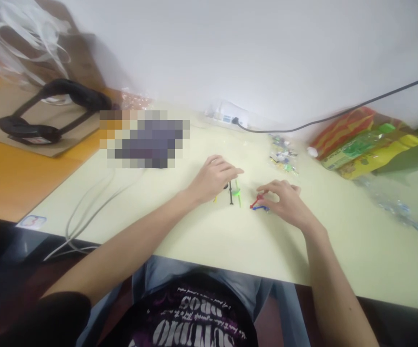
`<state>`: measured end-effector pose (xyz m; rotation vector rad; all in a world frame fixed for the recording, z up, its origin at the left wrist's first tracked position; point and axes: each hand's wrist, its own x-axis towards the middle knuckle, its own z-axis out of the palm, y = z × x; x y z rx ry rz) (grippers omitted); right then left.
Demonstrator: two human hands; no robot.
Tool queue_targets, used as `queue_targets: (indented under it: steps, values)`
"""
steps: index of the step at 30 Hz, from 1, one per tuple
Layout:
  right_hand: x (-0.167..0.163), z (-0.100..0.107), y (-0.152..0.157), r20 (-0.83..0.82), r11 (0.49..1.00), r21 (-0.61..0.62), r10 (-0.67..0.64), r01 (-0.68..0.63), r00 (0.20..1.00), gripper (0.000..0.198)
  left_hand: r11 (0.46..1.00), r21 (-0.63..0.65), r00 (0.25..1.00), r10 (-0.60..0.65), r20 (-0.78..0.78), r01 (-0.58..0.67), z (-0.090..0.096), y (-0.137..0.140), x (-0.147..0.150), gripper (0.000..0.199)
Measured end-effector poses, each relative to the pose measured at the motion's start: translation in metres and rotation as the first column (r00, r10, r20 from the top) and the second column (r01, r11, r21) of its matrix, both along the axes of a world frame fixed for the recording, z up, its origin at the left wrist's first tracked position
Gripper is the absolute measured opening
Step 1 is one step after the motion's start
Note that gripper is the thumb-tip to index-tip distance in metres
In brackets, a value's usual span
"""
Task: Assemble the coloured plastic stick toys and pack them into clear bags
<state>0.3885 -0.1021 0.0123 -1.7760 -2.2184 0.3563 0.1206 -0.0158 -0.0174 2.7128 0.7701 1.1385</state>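
My left hand (216,178) hovers low over the table with its fingers stretched out to the right, and its thumb is hidden. Beneath and beside its fingertips lie a thin black plastic piece (231,193), a bright green plastic piece (237,192) and a yellow piece (215,198), which is partly covered. To the right, my right hand (284,200) has its thumb and forefinger closed about a small red plastic piece (256,201). A blue plastic piece (261,208) lies against the red one, below the thumb. Whether the blue piece is gripped too cannot be made out.
Small clear bags of coloured parts (283,154) lie behind my right hand. Yellow and red packaging (371,144) leans at the right, near a crumpled clear bag (397,209). A power strip (227,115) with a black cable, a blurred dark object (151,140) and a black frame (53,111) stand behind.
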Motion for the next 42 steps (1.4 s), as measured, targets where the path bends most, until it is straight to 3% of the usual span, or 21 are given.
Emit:
queue_targets:
  steps: [6, 12, 14, 16, 20, 23, 26, 30, 38, 40, 42]
  values:
    - [-0.006, 0.004, 0.008, 0.014, 1.000, 0.009, 0.016, -0.016, 1.000, 0.010, 0.999, 0.033, 0.998, -0.032, 0.055, 0.030, 0.003, -0.007, 0.004, 0.027]
    - [-0.016, 0.015, 0.018, -0.329, 0.971, 0.237, 0.089, -0.009, 0.940, 0.013, 0.995, 0.071, 0.992, -0.079, 0.100, 0.072, 0.001, -0.010, 0.006, 0.046]
    - [-0.023, 0.015, 0.023, -0.518, 0.980, 0.192, 0.141, -0.046, 0.844, 0.017, 0.994, 0.064, 0.991, -0.095, 0.094, 0.089, 0.000, -0.009, 0.006, 0.050]
    - [-0.031, 0.014, 0.031, -0.715, 0.986, 0.078, 0.158, -0.146, 0.681, 0.024, 0.994, 0.046, 0.991, -0.099, 0.087, 0.096, 0.000, -0.010, 0.006, 0.050]
    - [-0.044, 0.007, 0.046, -0.921, 0.930, -0.063, 0.086, -0.363, 0.380, 0.033, 0.995, 0.038, 0.987, -0.094, 0.128, 0.090, 0.005, -0.010, 0.004, 0.046]
    - [-0.051, 0.002, 0.049, -0.968, 0.923, -0.081, 0.018, -0.376, 0.252, 0.038, 0.994, 0.062, 0.982, -0.096, 0.165, 0.087, 0.008, -0.009, 0.003, 0.038]
    - [-0.056, -0.004, 0.046, -0.984, 0.935, -0.081, -0.020, -0.345, 0.176, 0.038, 0.993, 0.079, 0.978, -0.099, 0.181, 0.086, 0.008, -0.008, 0.003, 0.032]
    - [-0.062, -0.009, 0.040, -0.991, 0.960, -0.071, -0.036, -0.270, 0.133, 0.043, 0.993, 0.096, 0.976, -0.085, 0.202, 0.066, 0.006, -0.009, 0.005, 0.029]
    - [-0.073, -0.017, 0.038, -0.990, 0.980, -0.014, 0.014, -0.196, 0.142, 0.042, 0.987, 0.152, 0.968, -0.079, 0.237, 0.043, 0.004, -0.008, 0.006, 0.020]
    - [-0.073, -0.020, 0.038, -0.983, 0.990, -0.007, 0.019, -0.142, 0.182, 0.041, 0.987, 0.160, 0.961, -0.061, 0.269, 0.018, 0.005, -0.008, 0.007, 0.018]
    - [-0.071, -0.019, 0.037, -0.958, 0.999, 0.021, 0.033, -0.048, 0.286, 0.043, 0.990, 0.143, 0.957, -0.032, 0.287, -0.009, 0.007, -0.010, 0.007, 0.016]
